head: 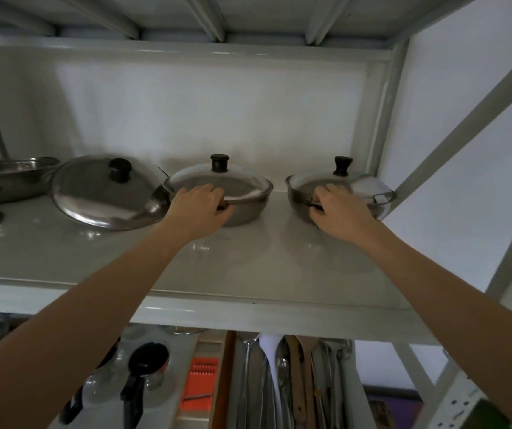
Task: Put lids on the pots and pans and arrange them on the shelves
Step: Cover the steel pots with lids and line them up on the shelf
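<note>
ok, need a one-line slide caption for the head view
Left hand and right hand each hold the near handle of a lidded pot on the white shelf.

Upper shelf (62, 258): left hand (200, 209) grips near handle of middle lidded pot (242, 209); right hand (336, 212) grips near handle of right lidded pot (298, 198). Large lidded pan (103, 193) sits left, touching middle pot.
</note>
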`<act>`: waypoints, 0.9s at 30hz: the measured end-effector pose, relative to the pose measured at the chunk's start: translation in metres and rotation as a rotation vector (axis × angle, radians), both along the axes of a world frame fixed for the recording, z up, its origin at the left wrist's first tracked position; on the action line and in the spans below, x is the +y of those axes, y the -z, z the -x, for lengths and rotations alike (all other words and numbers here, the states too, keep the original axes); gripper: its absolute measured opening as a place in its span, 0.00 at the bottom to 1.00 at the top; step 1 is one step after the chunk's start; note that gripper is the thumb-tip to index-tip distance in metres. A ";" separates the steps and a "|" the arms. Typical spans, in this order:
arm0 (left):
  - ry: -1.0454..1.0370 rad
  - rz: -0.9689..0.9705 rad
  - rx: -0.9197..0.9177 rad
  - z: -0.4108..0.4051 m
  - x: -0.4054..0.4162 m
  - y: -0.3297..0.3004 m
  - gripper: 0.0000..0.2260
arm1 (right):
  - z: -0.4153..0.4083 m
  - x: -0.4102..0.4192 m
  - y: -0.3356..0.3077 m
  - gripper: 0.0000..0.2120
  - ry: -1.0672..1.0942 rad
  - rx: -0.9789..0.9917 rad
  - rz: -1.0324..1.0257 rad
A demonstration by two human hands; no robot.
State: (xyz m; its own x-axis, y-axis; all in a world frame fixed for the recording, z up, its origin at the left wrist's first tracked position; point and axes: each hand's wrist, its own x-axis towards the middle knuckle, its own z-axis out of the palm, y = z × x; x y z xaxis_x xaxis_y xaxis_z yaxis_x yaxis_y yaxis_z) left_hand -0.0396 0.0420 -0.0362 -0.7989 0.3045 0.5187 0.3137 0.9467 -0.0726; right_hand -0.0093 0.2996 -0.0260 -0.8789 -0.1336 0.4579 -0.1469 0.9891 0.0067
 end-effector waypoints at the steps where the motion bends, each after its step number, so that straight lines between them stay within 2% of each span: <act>1: -0.010 0.021 0.007 -0.001 0.000 0.000 0.15 | 0.000 -0.001 0.000 0.14 0.005 -0.009 0.003; 7: -0.036 0.020 0.017 -0.001 -0.006 0.008 0.17 | 0.005 -0.006 0.006 0.17 0.081 -0.155 0.047; 13: 0.059 -0.057 -0.098 0.005 -0.009 0.016 0.20 | 0.003 -0.009 0.014 0.22 0.137 -0.099 0.073; 18: 0.116 -0.107 -0.121 0.005 -0.007 0.017 0.20 | -0.012 -0.004 0.014 0.22 0.132 -0.027 0.138; 27: 0.195 -0.098 -0.111 -0.015 -0.016 0.017 0.18 | -0.047 -0.010 0.012 0.16 0.143 -0.052 0.136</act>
State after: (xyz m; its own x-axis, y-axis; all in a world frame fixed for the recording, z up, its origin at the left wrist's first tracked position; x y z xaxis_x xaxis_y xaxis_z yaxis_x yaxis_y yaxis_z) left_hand -0.0250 0.0263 -0.0536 -0.7838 0.4109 0.4657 0.4920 0.8684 0.0620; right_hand 0.0373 0.2896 -0.0381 -0.9073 0.0542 0.4170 -0.0017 0.9912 -0.1326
